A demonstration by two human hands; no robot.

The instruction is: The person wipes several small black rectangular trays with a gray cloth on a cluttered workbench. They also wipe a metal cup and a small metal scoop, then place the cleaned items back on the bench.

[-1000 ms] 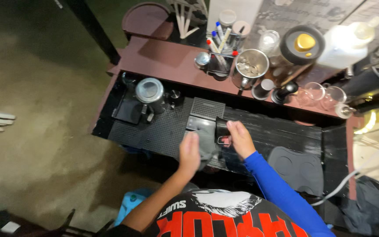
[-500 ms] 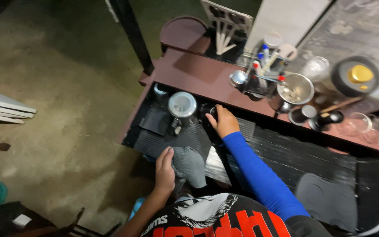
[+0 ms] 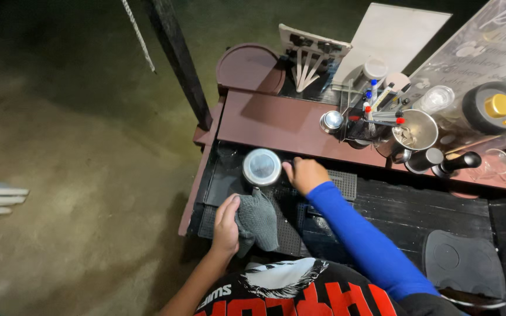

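The right hand rested beside the round steel lid, fingers loosely curled, nearer it; the left hand gripped a grey cloth just below.

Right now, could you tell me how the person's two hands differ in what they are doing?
The left hand grips a grey cloth, while the right hand holds no cloth and rests beside the round steel lid. The left forearm is bare; the right arm wears a blue sleeve. The left sits nearer the body, the right reaches farther. Both are over the black counter.
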